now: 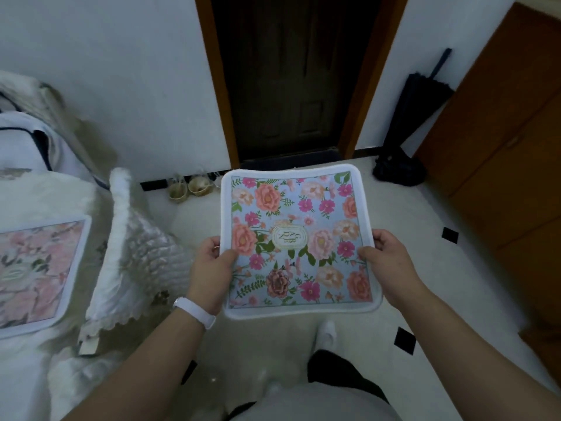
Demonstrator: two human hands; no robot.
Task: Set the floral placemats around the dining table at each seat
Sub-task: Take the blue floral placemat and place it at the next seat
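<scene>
**A:** How are the hands set?

**B:** Both arms reach forward in the centre of the frame. The left hand (pixel 212 268), with a white wristband (pixel 194 311) behind it, grips the left edge of a square blue-ground floral placemat (pixel 297 238) with a white border. Its thumb lies on the printed face and its fingers are curled underneath. The right hand (pixel 385 262) pinches the right edge the same way, thumb on top.

**A:** So where is the mat?

**B:** It is held in the air between the two hands, roughly flat and face up, above the pale tiled floor (pixel 425 208). It touches nothing else.

**A:** What is around it?

**B:** At the left edge of the frame a second floral placemat (pixel 36 268), pinker and blurred, lies flat on a white cloth-covered surface (pixel 45 192). Between that mat and the left hand stands a white quilted, frilled cover (pixel 136 253); I cannot tell whether it is a cushion or a chair back. At upper centre there is a dark panelled door (pixel 291 71) in a brown frame. A folded black umbrella (pixel 416 107) leans on the wall to the right of it. A brown wooden cabinet (pixel 501 147) fills the right side.

**A:** Anything below?

**B:** A white-shod foot (pixel 326 329) shows beneath the mat.
</scene>
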